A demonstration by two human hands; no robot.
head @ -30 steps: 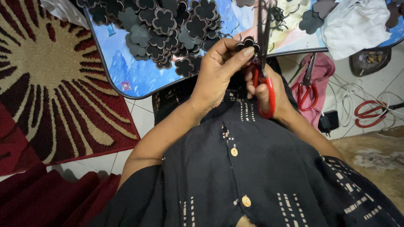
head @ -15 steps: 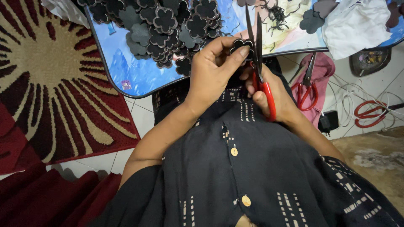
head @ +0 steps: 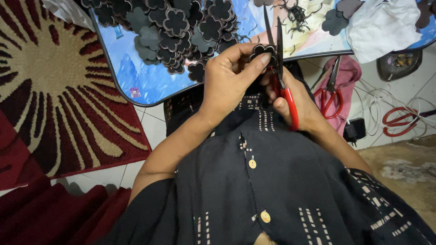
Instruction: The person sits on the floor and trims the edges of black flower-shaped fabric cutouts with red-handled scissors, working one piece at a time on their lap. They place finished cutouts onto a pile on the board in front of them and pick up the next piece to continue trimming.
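My left hand [head: 231, 79] pinches a small black flower-shaped piece [head: 262, 49] between thumb and fingertips. My right hand [head: 297, 106] grips red-handled scissors [head: 280, 68], their dark blades pointing up beside the piece and nearly closed at its edge. Both hands hover over my lap, just in front of a low blue patterned table [head: 136, 77]. A heap of several black flower cut-outs [head: 172, 27] lies on the table's left part.
Thin black offcuts [head: 297, 13] and a white cloth [head: 383, 25] lie on the table's right side. A second pair of red scissors [head: 330, 93] rests on pink fabric, a third [head: 399, 120] on the tiled floor among white cables. A red-and-tan rug [head: 54, 90] lies left.
My hands and the scissors have shifted slightly left and up, and the blades have closed toward the flower piece, which my left hand has turned a little.
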